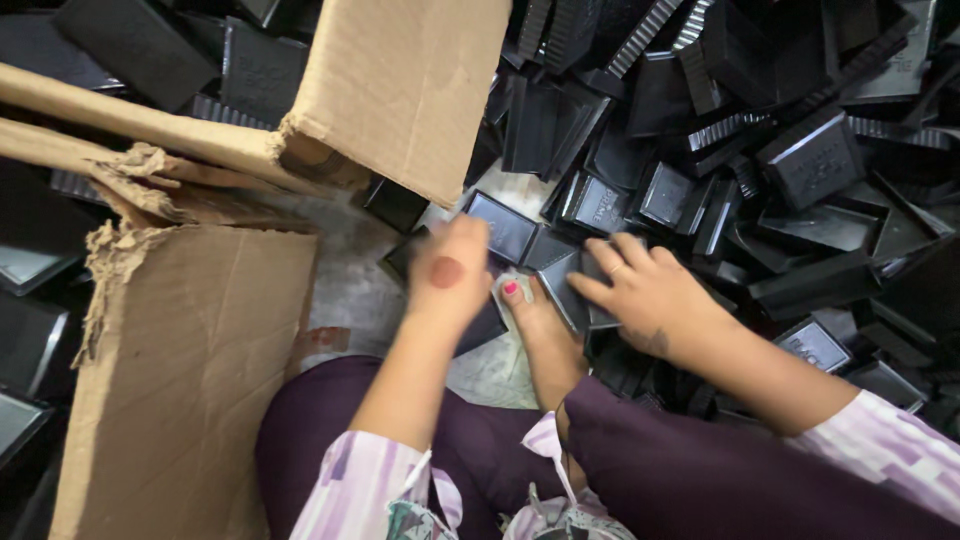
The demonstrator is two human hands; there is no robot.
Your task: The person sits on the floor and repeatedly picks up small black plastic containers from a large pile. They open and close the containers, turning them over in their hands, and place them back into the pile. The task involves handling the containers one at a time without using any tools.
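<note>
I sit on the floor in dark purple trousers, one bare foot (535,325) stretched out between my arms. My left hand (450,270) reaches forward, its fingers on a small black rectangular tray (505,225) lying flat on the floor; whether it grips the tray is hidden by the back of the hand. My right hand (640,290), with a ring on one finger, closes around the edge of another black plastic tray (570,290) just right of my foot. Both hands are close together at the near edge of the pile.
A large heap of black plastic trays and ribbed lids (780,150) fills the right and top of the view. A torn cardboard box (190,340) lies at the left, its flap (400,80) raised above the floor. More black pieces (30,330) sit at the far left.
</note>
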